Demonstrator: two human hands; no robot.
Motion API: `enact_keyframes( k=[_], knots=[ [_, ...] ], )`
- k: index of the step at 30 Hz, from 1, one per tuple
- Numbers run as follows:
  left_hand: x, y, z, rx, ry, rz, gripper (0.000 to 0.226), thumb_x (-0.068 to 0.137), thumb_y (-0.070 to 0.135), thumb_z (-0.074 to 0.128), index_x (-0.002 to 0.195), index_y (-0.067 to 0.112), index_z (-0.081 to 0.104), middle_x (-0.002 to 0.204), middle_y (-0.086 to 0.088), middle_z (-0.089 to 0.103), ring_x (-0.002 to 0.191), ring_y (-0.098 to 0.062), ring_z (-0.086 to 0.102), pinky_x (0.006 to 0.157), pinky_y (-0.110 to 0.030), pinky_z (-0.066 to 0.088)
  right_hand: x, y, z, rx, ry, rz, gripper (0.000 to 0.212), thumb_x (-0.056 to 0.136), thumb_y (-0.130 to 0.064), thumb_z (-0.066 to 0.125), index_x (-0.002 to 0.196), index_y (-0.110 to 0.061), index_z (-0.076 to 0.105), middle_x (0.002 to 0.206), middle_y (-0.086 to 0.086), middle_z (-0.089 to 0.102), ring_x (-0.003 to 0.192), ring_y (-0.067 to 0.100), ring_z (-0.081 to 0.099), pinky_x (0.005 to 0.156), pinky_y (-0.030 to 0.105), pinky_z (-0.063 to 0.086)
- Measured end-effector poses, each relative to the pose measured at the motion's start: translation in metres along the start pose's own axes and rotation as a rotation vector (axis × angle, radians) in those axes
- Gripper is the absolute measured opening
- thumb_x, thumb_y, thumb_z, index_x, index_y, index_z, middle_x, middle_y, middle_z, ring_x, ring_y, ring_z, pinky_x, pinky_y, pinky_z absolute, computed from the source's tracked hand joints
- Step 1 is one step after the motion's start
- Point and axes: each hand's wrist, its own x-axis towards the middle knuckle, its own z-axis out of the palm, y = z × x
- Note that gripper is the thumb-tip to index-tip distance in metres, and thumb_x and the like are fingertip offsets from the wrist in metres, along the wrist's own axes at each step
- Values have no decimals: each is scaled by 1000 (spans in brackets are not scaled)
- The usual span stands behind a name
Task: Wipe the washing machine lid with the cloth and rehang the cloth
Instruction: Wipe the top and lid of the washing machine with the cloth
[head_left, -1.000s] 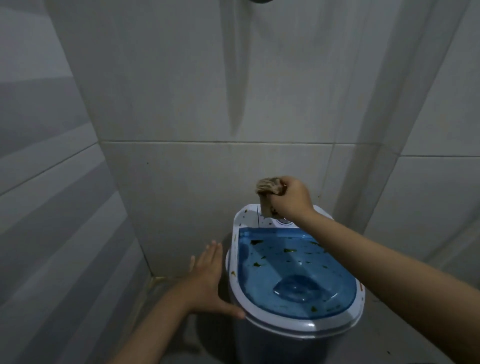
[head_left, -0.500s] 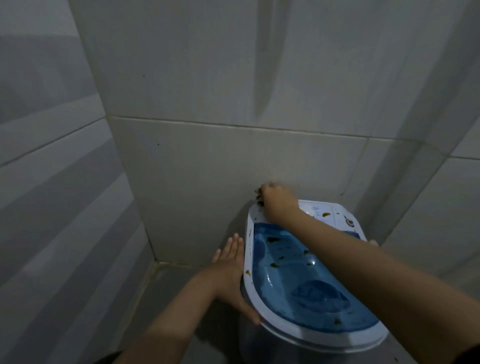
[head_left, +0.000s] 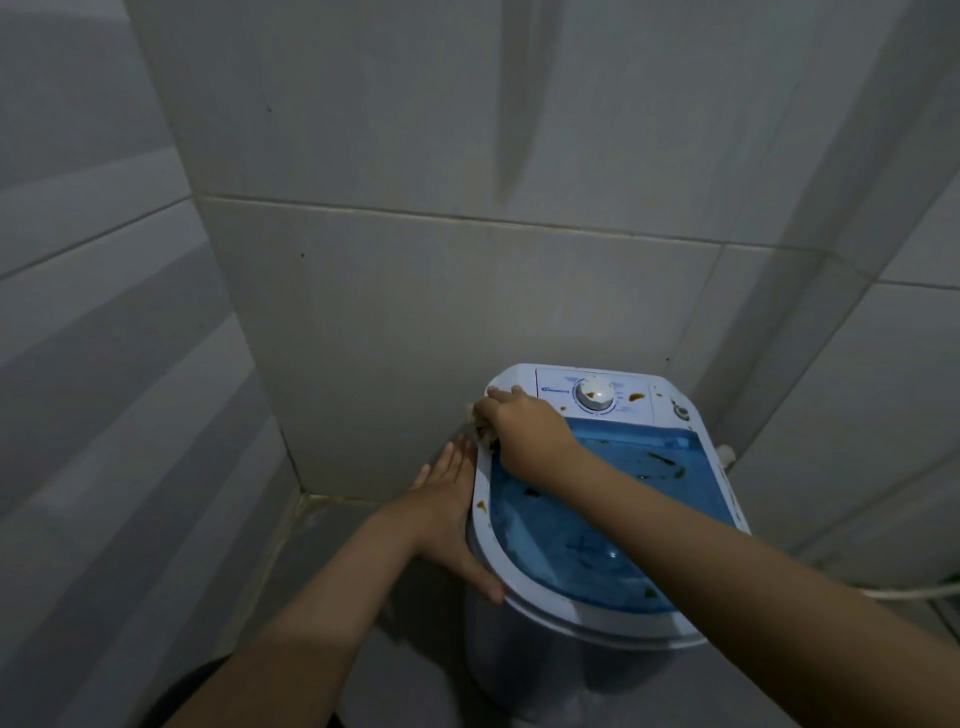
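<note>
Head view: the right hand (head_left: 524, 431) is fisted around a bunched cloth (head_left: 477, 422), pressing it on the white rim at the far-left corner of the washing machine lid (head_left: 613, 530), just left of the control panel with its white dial (head_left: 596, 395). Only a small pale tuft of cloth shows past the knuckles, on the wall side. From those fingers the unwiped surface lies toward the person and to the right: the lid's long axis runs from the panel down to the rounded near edge, and dark and orange-brown spots dot the blue panel, the left rim and the panel beside the dial. The left hand (head_left: 452, 514) lies flat with fingers straight and together against the machine's left side, thumb over the near-left rim, bracing it. The right hand alone carries the cloth, so the coming strokes are likely its work. The tub's contents are hidden beneath the closed lid.
</note>
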Motion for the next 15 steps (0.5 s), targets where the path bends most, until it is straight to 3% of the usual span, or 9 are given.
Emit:
enact_keyframes(
  k=[5, 9, 13, 15],
  knots=[
    [1, -3, 2, 13, 25, -3, 155, 40, 73, 76, 142, 24, -29, 154, -1, -32, 138, -21, -32, 113, -44, -15, -26, -9, -8, 17, -48, -58, 44, 78, 2, 58, 121, -5, 53, 131, 12, 52, 119, 33, 46, 86, 40, 45],
    [1, -4, 5, 32, 11, -17, 154, 37, 76, 73, 145, 23, -24, 153, -4, -32, 138, -19, -32, 111, -40, -15, -48, -18, -8, 78, -64, -95, 45, 84, 3, 51, 127, -7, 51, 138, 11, 49, 129, 35, 39, 102, 43, 39],
    [1, -4, 5, 4, 10, -13, 160, 24, 85, 64, 145, 25, -23, 153, -2, -33, 136, -16, -33, 110, -40, -16, -69, -25, -6, 150, -31, -127, 44, 86, -1, 53, 129, -11, 53, 143, 7, 47, 133, 34, 39, 107, 43, 38],
    [2, -6, 7, -5, 17, -13, 158, 30, 81, 69, 146, 25, -21, 153, -1, -33, 137, -15, -33, 112, -41, -15, -79, -29, -7, 170, -30, -125, 43, 87, -5, 55, 129, -13, 53, 143, 6, 47, 135, 31, 37, 109, 43, 37]
  ],
)
